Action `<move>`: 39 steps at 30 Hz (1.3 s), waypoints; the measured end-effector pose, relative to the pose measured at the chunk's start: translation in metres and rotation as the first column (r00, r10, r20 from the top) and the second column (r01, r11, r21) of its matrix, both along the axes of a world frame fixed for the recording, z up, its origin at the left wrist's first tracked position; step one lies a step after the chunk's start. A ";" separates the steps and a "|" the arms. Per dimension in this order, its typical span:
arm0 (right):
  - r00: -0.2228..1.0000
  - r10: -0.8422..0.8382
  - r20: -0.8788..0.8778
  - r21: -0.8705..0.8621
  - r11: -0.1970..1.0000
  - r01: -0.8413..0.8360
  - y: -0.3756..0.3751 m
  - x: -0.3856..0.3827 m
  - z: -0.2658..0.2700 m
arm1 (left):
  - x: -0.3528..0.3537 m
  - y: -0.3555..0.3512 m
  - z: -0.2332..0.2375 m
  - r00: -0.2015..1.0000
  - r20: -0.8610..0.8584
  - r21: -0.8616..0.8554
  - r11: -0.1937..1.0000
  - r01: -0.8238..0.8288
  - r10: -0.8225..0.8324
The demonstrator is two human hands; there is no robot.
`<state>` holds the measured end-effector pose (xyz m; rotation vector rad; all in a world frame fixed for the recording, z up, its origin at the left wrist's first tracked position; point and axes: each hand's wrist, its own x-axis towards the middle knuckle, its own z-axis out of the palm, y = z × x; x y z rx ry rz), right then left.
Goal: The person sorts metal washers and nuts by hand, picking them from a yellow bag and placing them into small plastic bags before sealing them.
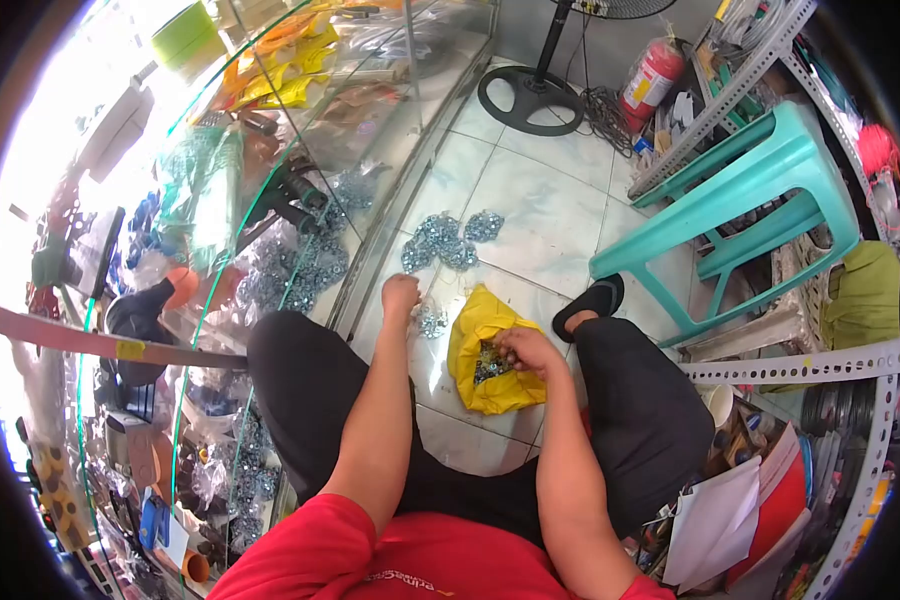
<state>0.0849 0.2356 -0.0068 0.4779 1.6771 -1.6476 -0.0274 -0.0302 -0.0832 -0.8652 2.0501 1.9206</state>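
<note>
A yellow plastic bag (pixel 467 345) stands on the floor between my legs, its mouth open. Small shiny metal pieces (pixel 490 366) lie inside it. My right hand (pixel 528 351) is at the bag's mouth, fingers curled together over the pieces; what they hold is too small to make out. My left hand (pixel 401 296) is closed, apparently gripping the edge of a small clear plastic bag (pixel 432 320) with a few shiny pieces in it. Farther forward on the tiles lie several filled clear bags (pixel 438 243) of similar metal pieces.
A glass display case (pixel 370 250) full of packaged goods runs along the left. On the right stand a teal plastic stool (pixel 710 230) and metal shelving (pixel 800 370). A black fan base (pixel 530 100) and a red fire extinguisher (pixel 652 85) are at the back.
</note>
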 end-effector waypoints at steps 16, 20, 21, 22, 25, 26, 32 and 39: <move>0.955 -0.257 0.148 -0.468 0.832 0.297 0.005 -0.018 0.008 | 0.032 0.048 -0.029 0.960 -0.246 -0.104 0.981 -0.162 0.133; 0.958 -0.285 -0.027 -0.496 0.836 0.235 -0.001 -0.019 0.032 | 0.059 0.101 0.054 0.990 -0.105 0.713 0.702 0.009 0.094; 0.961 -0.271 -0.052 -0.474 0.854 0.215 -0.005 -0.019 0.040 | 0.070 0.107 0.079 0.998 -0.059 0.836 0.546 0.051 -0.003; 0.963 -0.257 -0.077 -0.449 0.872 0.196 -0.008 -0.017 0.050 | 0.073 0.111 0.084 0.998 -0.031 0.859 0.509 0.055 -0.055; 0.970 -0.169 -0.177 -0.262 0.958 0.119 -0.011 -0.013 0.067 | 0.077 0.116 0.079 0.976 -0.010 0.923 0.374 0.093 -0.218; 0.966 -0.149 -0.211 -0.196 0.975 0.107 -0.011 -0.011 0.068 | 0.075 0.114 0.065 0.963 -0.040 0.941 0.315 0.127 -0.267; 0.945 -0.084 -0.317 -0.006 0.996 0.087 -0.009 -0.004 0.075 | 0.080 0.114 0.070 0.943 -0.065 0.947 0.276 0.161 -0.325; 0.886 -0.154 -0.437 0.064 0.977 0.202 -0.001 -0.005 0.076 | 0.085 0.112 0.094 0.937 -0.071 0.952 0.256 0.166 -0.343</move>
